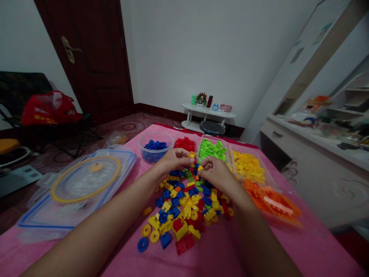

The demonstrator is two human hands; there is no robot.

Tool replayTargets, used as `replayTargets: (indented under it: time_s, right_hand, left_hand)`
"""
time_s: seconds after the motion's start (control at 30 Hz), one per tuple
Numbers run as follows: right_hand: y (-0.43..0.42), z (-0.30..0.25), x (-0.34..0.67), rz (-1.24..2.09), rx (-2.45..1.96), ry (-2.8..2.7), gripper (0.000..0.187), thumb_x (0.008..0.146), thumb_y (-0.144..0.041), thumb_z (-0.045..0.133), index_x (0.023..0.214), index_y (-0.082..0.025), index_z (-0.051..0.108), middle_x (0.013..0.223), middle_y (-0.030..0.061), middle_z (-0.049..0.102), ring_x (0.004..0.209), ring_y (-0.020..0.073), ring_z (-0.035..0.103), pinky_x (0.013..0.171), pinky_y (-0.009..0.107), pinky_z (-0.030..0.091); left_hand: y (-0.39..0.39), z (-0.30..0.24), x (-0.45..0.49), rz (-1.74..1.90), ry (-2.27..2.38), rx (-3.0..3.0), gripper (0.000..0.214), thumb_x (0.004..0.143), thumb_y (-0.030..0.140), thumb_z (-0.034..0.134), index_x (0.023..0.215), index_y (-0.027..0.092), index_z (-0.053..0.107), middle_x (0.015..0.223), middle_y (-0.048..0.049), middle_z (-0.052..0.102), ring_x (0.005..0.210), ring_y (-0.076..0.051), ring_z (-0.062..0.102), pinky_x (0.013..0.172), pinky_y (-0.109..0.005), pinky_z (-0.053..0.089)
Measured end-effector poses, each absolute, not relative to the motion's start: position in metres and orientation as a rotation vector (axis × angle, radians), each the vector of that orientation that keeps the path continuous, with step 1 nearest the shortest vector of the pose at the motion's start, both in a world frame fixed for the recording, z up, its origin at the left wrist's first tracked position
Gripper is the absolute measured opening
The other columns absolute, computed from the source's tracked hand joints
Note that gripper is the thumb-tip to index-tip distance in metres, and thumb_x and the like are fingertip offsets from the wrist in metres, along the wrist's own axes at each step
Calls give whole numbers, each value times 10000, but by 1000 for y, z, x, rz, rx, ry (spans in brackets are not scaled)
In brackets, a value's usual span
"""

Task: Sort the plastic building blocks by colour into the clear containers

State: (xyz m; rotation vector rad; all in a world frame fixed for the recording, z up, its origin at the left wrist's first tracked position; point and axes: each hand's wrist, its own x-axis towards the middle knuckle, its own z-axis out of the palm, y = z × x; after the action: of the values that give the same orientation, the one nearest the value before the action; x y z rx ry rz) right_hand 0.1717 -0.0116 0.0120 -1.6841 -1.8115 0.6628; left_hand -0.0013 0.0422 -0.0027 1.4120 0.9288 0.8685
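Observation:
My left hand [176, 158] is closed on a small yellow building block [191, 155], pinched at its fingertips above the far end of the pile. Close beside it, my right hand [215, 169] is also closed, with a bit of a yellow block [200, 168] showing at its fingertips. Below both hands spreads a loose pile of mixed building blocks [187, 202] in yellow, blue, red, green and orange, with some wheel-shaped pieces. Just beyond the hands stand a tub of red blocks [185, 144] and a tub of green blocks [212, 149].
A round tub of blue blocks [155, 146] stands at the back left. To the right are a tub of yellow blocks [248, 166] and a container of orange blocks [273, 204]. Stacked clear lids [83, 184] lie at the left of the pink-covered table [219, 254].

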Motion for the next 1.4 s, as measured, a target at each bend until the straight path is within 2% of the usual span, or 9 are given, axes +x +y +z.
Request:
replayTargets:
  time_s: [0.17,0.43,0.6,0.8,0.93,1.07,1.2,1.3,1.4]
  right_hand:
    - [-12,8,159,1126,-1340,-1542,443,719,-313,611,1119,-187,469,612,-67,539,513,120,582,468,231,471]
    - [-5,0,160,1139,-1254,-1268,381,646,-291,708,975,-166,561,621,-54,573,493,100,589,470,221,522]
    - [-6,1,162,1234,-1145,-1116,392,635,-340,743,949,-172,580,667,-27,619,561,99,619,538,220,552]
    - [-6,-4,160,1270,-1122,-1167,446,640,-388,734,997,-163,590,659,-21,633,513,85,584,495,208,527]
    - [-4,7,179,1131,-1162,-1154,393,637,-386,725,934,-159,604,571,-43,585,462,74,535,435,171,457]
    - [-4,22,227,665,-1396,-1119,340,657,-387,679,900,-158,616,581,-24,579,485,105,542,486,227,474]
    - [-8,24,283,-59,-1925,-1221,361,735,-361,581,1021,-145,627,874,132,666,803,255,642,755,397,492]
    - [-10,21,307,-207,-2179,-1363,527,754,-351,571,1224,-116,533,1147,226,595,1082,353,556,898,453,420]
    - [-8,19,308,-177,-2241,-1450,515,760,-367,571,1227,-151,545,1171,190,601,1060,334,577,871,433,439]
  left_hand:
    - [40,-1,-2,854,795,1147,401,549,332,809,841,146,606,773,-6,643,671,-84,601,614,-198,462]
    - [44,-8,1,931,840,1125,409,566,338,805,877,138,630,782,-16,666,646,-77,603,596,-180,458]
    - [45,-9,5,1082,939,1601,275,613,270,758,821,116,662,704,-16,670,565,-89,559,537,-192,425]
    - [29,0,9,1050,871,2260,311,780,171,566,1065,217,683,961,-36,706,814,-157,627,715,-250,465]
    - [22,4,12,1049,864,2379,465,776,165,569,1236,234,569,1025,-39,695,878,-166,628,795,-285,471]
    - [24,0,12,998,916,2392,368,786,211,569,1149,205,630,1040,-49,690,877,-170,629,770,-283,478]
    - [26,-8,13,867,900,2449,247,808,238,543,1000,200,694,950,-41,704,841,-164,629,749,-269,468]
    - [24,-14,15,752,893,2493,280,806,271,558,1053,208,676,980,-54,691,891,-180,622,802,-293,467]
    - [15,-17,19,656,754,2572,418,801,351,586,1201,232,594,1213,-81,595,1096,-218,550,938,-344,425]
